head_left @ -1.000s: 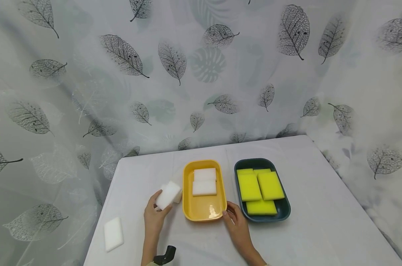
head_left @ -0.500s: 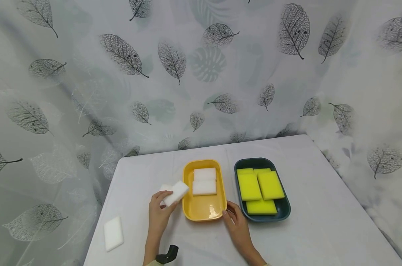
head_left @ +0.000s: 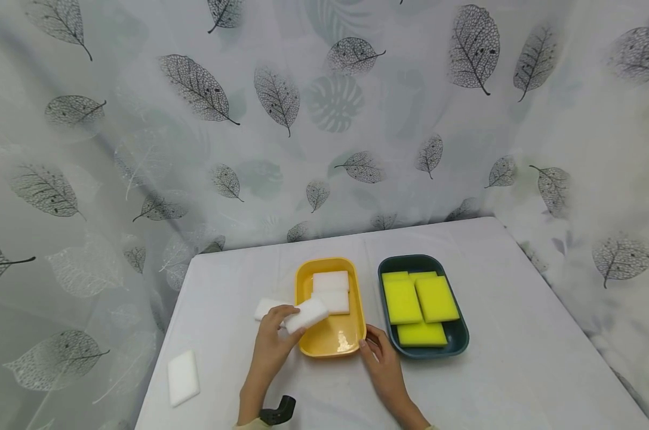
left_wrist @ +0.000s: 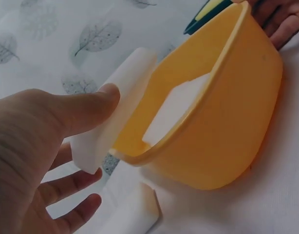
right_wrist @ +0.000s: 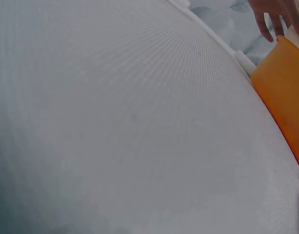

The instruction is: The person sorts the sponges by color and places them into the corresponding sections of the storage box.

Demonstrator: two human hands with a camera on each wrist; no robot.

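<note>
My left hand [head_left: 273, 343] pinches a white sponge [head_left: 306, 315] between thumb and fingers, tilted over the left rim of the yellow tray [head_left: 329, 346]. In the left wrist view the held sponge [left_wrist: 122, 102] stands at a slant, the thumb on its near face. Two white sponges lie inside the tray, the front one [head_left: 337, 303] partly overlapped by the held one. At the tray's front right corner my right hand [head_left: 384, 370] grips the edge with curled fingers. Another white sponge [head_left: 266, 307] lies on the table behind my left hand, partly hidden.
A dark green tray [head_left: 458, 340] with several yellow sponges [head_left: 402, 301] stands right of my right hand. One more white sponge [head_left: 183, 378] lies near the left edge of the white-covered table [head_left: 517, 358]. A leaf-patterned curtain [head_left: 281, 179] hangs behind.
My left hand has carried the white sponge rightward, from beside the yellow tray to over its left rim, uncovering more of the sponge on the table. The right hand stays at the tray.
</note>
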